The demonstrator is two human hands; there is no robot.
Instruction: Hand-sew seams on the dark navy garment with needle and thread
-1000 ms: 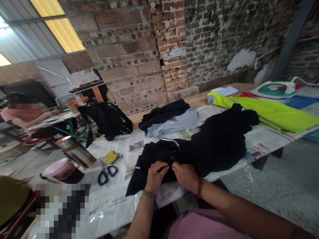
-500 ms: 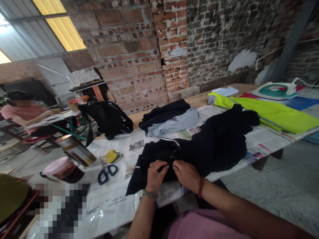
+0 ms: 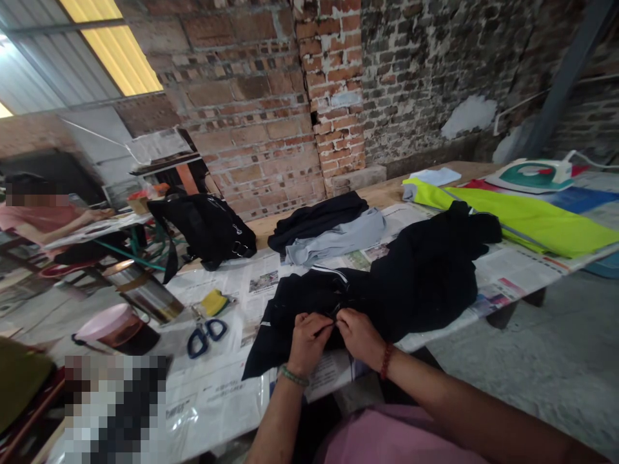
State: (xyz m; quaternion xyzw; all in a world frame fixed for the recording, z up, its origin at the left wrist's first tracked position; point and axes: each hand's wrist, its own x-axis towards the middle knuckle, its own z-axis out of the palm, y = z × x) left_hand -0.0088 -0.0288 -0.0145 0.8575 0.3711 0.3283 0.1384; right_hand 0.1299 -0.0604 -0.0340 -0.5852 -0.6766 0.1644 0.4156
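A black garment [image 3: 425,277] with white striped trim lies bunched along the front of the newspaper-covered table [image 3: 217,399]. Both hands pinch its cloth near the front edge, fingertips almost meeting. My left hand [image 3: 309,338], with a green beaded bracelet at the wrist, grips from the left. From the right, my right hand [image 3: 360,335] pinches the same spot; a red bracelet circles that wrist. Whatever small detail sits between the fingertips is too small and dark to make out. Left of the garment lie scissors [image 3: 207,336] with dark blue handles beside a yellow piece [image 3: 214,301].
A steel flask [image 3: 145,293] and a lidded cup [image 3: 118,328] stand at the left. Behind the garment are a black bag [image 3: 206,229] and folded grey cloth [image 3: 333,237]. An iron [image 3: 532,175] rests right, near neon-yellow fabric [image 3: 546,222]. Another person [image 3: 43,219] sits far left.
My left hand has shifted slightly right and down, closing the small gap to my right hand. The garment stays nearly in place, and the view has moved slightly.
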